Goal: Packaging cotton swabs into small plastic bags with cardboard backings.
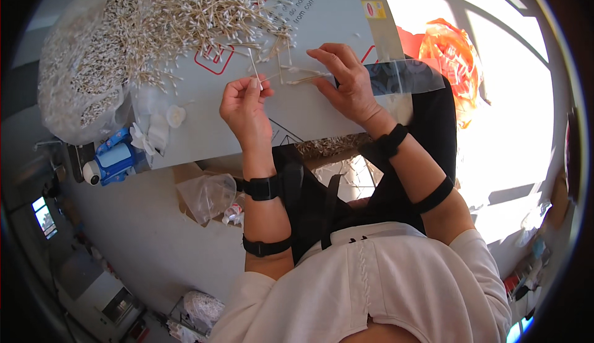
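Note:
My left hand [245, 109] pinches a cotton swab [254, 64] between thumb and fingers, its white tip pointing up and away. A second thin stick crosses near the same fingertips. My right hand [348, 83] hovers over the table with thumb and index finger spread apart. A few cotton swabs [303, 77] lie by its thumb; the palm side is hidden. Beyond both hands spreads a large loose pile of cotton swabs [204, 8] with pale sticks and white tips.
A clear bag [74, 89] full of swabs stands at the left. Near it are a blue and white bottle [114, 162] and small clear plastic pieces [176, 116]. Transparent film [411, 77] lies by my right wrist. An orange-red bag [450, 58] sits beyond the table [210, 135].

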{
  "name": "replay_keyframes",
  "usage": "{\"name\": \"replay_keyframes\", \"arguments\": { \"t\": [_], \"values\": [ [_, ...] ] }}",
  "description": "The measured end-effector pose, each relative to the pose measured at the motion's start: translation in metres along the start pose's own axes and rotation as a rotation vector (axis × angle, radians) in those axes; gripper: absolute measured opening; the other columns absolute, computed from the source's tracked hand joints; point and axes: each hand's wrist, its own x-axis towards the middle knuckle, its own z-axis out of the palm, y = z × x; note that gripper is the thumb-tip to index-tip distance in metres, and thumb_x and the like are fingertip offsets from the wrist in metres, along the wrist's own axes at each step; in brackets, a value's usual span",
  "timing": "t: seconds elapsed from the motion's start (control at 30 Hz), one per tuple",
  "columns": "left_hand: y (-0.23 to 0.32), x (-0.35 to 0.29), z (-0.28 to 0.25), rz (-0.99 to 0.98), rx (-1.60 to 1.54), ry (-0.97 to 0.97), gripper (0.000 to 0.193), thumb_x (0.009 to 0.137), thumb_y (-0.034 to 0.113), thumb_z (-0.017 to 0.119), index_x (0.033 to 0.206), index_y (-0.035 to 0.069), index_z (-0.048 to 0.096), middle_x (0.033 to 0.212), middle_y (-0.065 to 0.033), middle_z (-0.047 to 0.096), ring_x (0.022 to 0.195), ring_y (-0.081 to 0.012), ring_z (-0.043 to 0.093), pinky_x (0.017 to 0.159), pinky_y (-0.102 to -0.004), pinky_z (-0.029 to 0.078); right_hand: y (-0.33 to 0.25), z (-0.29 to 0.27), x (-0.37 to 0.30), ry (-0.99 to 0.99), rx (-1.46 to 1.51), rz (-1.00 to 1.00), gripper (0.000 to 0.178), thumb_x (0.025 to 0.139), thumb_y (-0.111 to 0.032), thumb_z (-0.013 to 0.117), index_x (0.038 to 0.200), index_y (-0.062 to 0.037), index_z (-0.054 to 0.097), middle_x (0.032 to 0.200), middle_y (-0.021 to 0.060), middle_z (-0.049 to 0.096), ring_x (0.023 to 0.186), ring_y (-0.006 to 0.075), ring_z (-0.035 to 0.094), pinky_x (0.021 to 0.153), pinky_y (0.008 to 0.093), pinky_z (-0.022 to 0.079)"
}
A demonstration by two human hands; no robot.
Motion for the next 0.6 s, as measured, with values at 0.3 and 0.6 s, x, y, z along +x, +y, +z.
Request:
{"name": "replay_keyframes", "arguments": {
  "t": [0.3, 0.6],
  "values": [
    [-0.001, -0.025, 0.006, -0.108, -0.083, -0.149, 0.007, 0.088, 0.000, 0.063, 0.092, 0.000, 0.058, 0.093, -0.0142, 0.067, 0.075, -0.0173, 0.064, 0.065, -0.0287, 0.053, -0.017, -0.007, -0.009, -0.190, 0.447, 0.454, 0.023, 0.076, -0.003, 0.071, 0.098, -0.0027, 0.068, 0.083, 0.0111, 0.062, 0.072, 0.0216, 0.061, 0.063, 0.0316, 0.048],
    [0.003, -0.025, 0.010, -0.266, -0.260, -0.209, 0.013, 0.085, -0.004, 0.063, 0.097, 0.001, 0.059, 0.088, -0.0112, 0.066, 0.069, -0.0156, 0.061, 0.055, -0.0243, 0.044, -0.014, -0.024, -0.032, -0.171, 0.282, 0.477, 0.007, 0.078, 0.000, 0.069, 0.084, 0.0031, 0.068, 0.065, 0.0062, 0.054, 0.061, 0.0119, 0.051, 0.056, 0.0277, 0.041]
  ]
}}
